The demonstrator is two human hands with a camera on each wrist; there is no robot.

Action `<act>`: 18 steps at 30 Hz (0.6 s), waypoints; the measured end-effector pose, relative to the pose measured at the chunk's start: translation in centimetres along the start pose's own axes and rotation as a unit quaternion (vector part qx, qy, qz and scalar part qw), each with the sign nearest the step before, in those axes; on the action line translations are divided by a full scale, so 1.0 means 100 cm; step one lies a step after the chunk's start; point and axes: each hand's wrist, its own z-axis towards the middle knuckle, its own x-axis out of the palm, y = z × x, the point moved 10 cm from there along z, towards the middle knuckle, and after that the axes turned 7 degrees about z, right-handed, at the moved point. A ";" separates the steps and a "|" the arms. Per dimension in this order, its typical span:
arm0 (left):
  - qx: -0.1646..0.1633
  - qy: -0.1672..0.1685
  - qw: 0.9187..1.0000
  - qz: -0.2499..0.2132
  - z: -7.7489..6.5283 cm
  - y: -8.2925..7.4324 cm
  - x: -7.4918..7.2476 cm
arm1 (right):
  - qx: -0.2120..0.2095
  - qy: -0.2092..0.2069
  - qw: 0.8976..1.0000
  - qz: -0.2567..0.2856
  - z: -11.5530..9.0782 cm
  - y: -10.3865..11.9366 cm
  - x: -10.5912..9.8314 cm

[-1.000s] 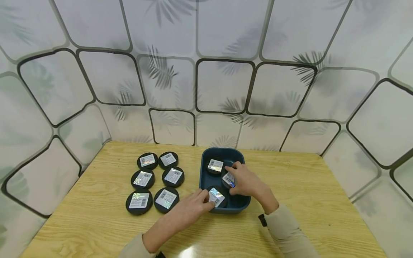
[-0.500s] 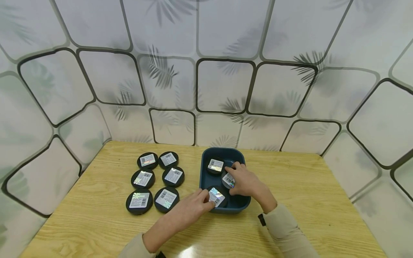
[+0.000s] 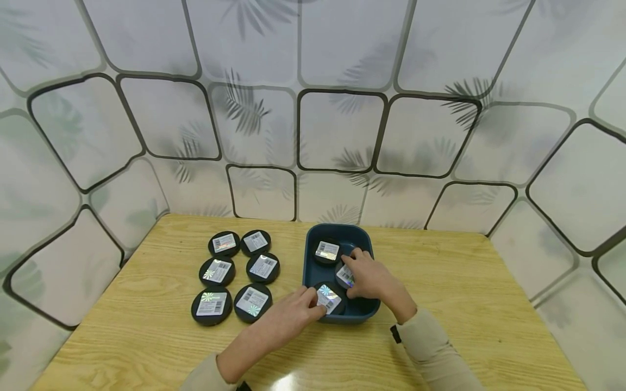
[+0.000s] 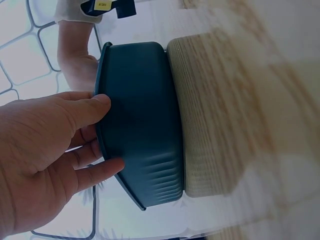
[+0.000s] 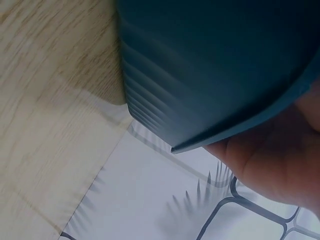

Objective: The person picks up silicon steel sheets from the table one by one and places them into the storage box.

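A dark blue plastic bin (image 3: 351,236) stands on the table, with three flat black discs visible inside, each with a silvery barcode label. My left hand (image 3: 292,313) holds the bin's rim at its near left corner. In the left wrist view, the thumb of that left hand (image 4: 45,145) lies on the bin's outer wall (image 4: 140,110) and some fingers go behind the rim. My right hand (image 3: 373,278) reaches over the bin's right side and grips the middle disc (image 3: 345,276). One disc (image 3: 326,251) lies behind it, another (image 3: 330,298) in front. The bin hides the right fingertips in the right wrist view.
Left of the bin, several more labelled black discs (image 3: 216,271) lie in two columns on the wooden table (image 3: 440,271). A patterned wall covering (image 3: 332,130) rises directly behind the table and at both sides.
My right hand and the disc in it have shifted very slightly within the bin. The left hand, bin and other discs stay where they were.
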 end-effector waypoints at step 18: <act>0.001 0.001 1.000 0.006 0.000 0.000 0.002 | 0.007 0.016 1.000 -0.011 0.005 -0.003 0.005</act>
